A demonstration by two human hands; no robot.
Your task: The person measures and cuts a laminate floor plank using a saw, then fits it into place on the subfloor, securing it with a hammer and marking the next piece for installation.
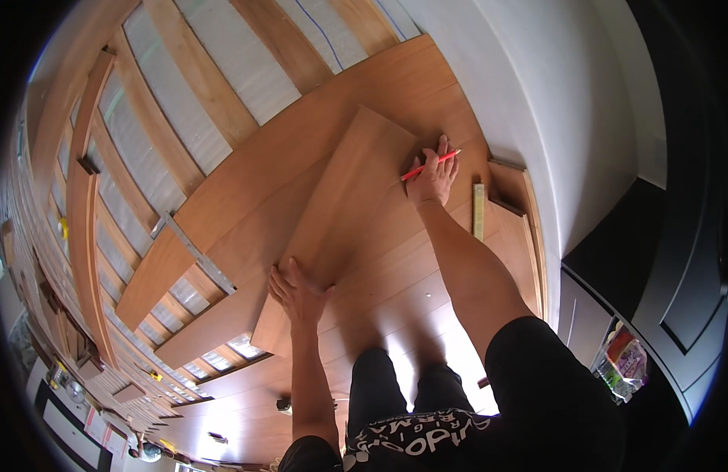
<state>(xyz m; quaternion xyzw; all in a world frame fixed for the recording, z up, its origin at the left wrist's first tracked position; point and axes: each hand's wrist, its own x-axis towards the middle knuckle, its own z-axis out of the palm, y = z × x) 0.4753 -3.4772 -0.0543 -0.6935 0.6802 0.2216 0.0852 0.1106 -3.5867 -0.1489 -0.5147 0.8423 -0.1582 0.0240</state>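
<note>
Across the floor (pixel 384 275), our plank (pixel 337 200) slants away rightward; our left hand (pixel 303 295) lies spread over its near half, our right hand (pixel 432 184) pinches a pencil (pixel 415 171) beside its far end.

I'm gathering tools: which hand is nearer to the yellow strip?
Right. The right hand, holding a red pencil, is just left of the yellow strip; the left hand is farther left, on the loose plank.

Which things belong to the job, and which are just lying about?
Likely job things:
- loose plank, under the left hand
- red pencil, in the right hand
- yellow strip, perhaps a rule

Likely lying about:
- colourful plastic packaging
- small dark object
</note>
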